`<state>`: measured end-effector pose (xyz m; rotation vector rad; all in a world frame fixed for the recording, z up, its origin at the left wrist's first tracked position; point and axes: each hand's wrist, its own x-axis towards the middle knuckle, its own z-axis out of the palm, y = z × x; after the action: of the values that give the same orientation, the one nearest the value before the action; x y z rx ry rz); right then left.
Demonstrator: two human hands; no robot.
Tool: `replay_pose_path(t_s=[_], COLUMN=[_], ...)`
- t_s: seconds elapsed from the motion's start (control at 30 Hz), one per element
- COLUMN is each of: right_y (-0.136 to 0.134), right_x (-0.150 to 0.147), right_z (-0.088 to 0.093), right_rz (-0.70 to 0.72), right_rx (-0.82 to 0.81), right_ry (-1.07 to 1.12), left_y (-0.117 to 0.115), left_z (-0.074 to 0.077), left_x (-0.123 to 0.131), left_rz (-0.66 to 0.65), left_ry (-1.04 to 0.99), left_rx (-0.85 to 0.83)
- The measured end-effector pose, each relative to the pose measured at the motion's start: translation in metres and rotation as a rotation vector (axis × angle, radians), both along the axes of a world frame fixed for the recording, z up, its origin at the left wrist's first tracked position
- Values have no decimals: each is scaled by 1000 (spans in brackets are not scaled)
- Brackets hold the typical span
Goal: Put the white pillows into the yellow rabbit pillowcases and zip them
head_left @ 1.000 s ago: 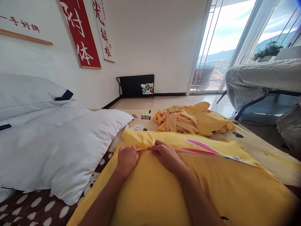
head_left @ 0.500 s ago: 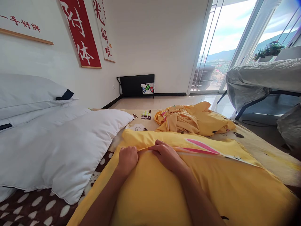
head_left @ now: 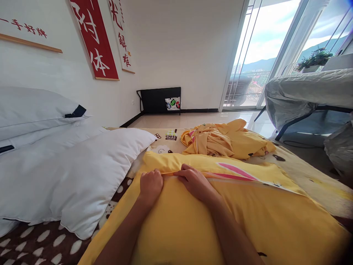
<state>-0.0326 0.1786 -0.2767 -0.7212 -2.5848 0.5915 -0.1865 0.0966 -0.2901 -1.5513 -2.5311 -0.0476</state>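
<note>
A pillow in a yellow pillowcase [head_left: 193, 217] with a pink stripe lies on the bed in front of me. My left hand [head_left: 150, 185] is closed in a fist, gripping the open edge of the pillowcase near its far left corner. My right hand [head_left: 194, 180] lies just to the right of it, fingers curled and pinching the same edge. Both forearms stretch across the yellow fabric. A second crumpled yellow pillowcase [head_left: 223, 140] lies farther away on the bed.
Bare white pillows [head_left: 68, 173] are stacked at the left against the wall. The bed has a patterned sheet [head_left: 165, 138] and a brown spotted blanket [head_left: 33, 244]. A covered table [head_left: 306, 92] stands at the right by the glass doors. A black rack [head_left: 160, 100] stands by the far wall.
Both hands have stayed on the pillowcase edge; the left hand has shifted slightly to the right, closer to the right hand.
</note>
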Motion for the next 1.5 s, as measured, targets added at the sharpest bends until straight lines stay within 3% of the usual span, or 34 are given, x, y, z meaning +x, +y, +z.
replay_pose_path(t_s=[0.5,0.7,1.0,1.5], right_y=[0,0,1,0], right_x=[0,0,0,0], right_z=[-1,-1,-2,-3], right_rz=[-1,-2,2,2], right_rx=[16,14,20,13], right_ry=[-23,-23,-10,-19], left_y=[-3,-3,-1,-2], left_z=[-2,3,-5,-2], left_x=[-4,-5,-7,-5], left_rz=[-48,-22,-42,-16], left_ry=[-106,-132,-98,-11], left_rx=[-132,-112,-57,-20])
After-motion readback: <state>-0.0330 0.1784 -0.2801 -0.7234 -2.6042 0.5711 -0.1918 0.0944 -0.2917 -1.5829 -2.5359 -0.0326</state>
